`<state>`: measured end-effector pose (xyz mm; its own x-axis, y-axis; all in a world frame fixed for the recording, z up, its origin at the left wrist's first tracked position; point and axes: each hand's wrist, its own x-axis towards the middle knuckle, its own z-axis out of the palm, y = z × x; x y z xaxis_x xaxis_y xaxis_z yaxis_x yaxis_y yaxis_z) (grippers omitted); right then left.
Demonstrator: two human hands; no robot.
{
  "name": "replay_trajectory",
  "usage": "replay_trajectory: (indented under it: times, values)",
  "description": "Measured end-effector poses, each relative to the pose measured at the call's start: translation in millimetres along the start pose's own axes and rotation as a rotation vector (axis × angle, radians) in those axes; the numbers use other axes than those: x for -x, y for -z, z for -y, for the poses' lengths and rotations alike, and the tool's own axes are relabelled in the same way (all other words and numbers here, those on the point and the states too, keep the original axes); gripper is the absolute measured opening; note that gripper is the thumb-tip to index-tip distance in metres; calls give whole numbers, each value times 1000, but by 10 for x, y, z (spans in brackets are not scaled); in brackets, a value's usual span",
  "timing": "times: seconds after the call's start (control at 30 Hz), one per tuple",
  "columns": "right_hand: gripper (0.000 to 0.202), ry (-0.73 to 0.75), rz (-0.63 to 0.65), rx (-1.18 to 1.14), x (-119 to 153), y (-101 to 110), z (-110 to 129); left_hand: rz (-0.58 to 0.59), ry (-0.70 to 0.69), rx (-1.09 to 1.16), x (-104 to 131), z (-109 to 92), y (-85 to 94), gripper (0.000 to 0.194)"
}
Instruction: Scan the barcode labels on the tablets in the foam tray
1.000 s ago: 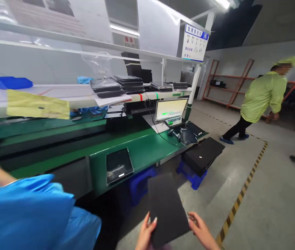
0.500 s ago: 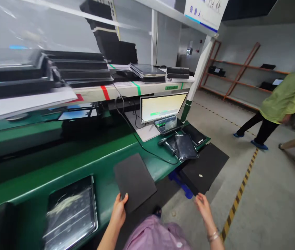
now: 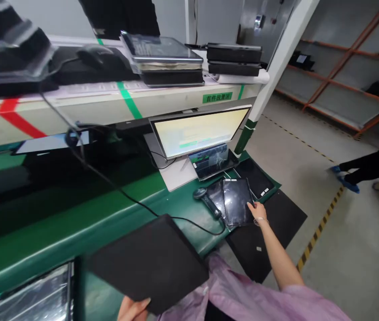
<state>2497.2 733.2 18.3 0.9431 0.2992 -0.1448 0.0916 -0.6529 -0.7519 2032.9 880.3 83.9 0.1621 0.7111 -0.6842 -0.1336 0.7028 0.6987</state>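
Black foam sheet (image 3: 147,263) fills the lower middle of my view, and my left hand (image 3: 132,309) pinches it at its near edge, thumb on top, fingers hidden under it. It hangs tilted over the front lip of the green bench (image 3: 75,232), not lying flat on it.

My right hand (image 3: 256,209) is out at full reach, well apart from the left, fingertips resting on the right edge of a bagged tablet (image 3: 236,200). I cannot tell whether the fingers have closed on it or only touch it. That tablet lies at the far right end of the bench, overlapping a second one just to its left, with another dark tablet (image 3: 255,177) beside it toward the bench corner.

A handheld scanner (image 3: 206,199) lies just left of the tablets, its cable (image 3: 115,187) curling back across the green top. Behind them stands a lit monitor (image 3: 199,130) with a small keypad device (image 3: 212,160) at its foot.

On the shelf (image 3: 75,100) above sit stacked dark devices and a mouse (image 3: 93,53). At my lower left, another bagged tablet (image 3: 31,298) rests in the bench. Down on the floor side, a black pad (image 3: 269,236) lies under my outstretched arm. Far right, someone's legs (image 3: 363,167) in blue shoe covers stand by the striped floor line.
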Motion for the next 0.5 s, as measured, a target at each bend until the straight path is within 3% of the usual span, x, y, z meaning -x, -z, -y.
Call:
replay_trajectory:
  times: [0.13,0.27,0.37,0.5]
  values:
    - [55,-57,60,-38,-265,-128,25,55,-63,-56,-5,-184,-855,48]
    - [54,-100,108,-162,-278,-141,37,32,-66,-114,50,-267,-1562,65]
    - [54,-101,116,-286,-156,-30,77,21,-75,-172,66,-299,-1878,67]
    - [54,-107,98,-464,129,289,242,80,-183,-224,19,-420,-2094,69]
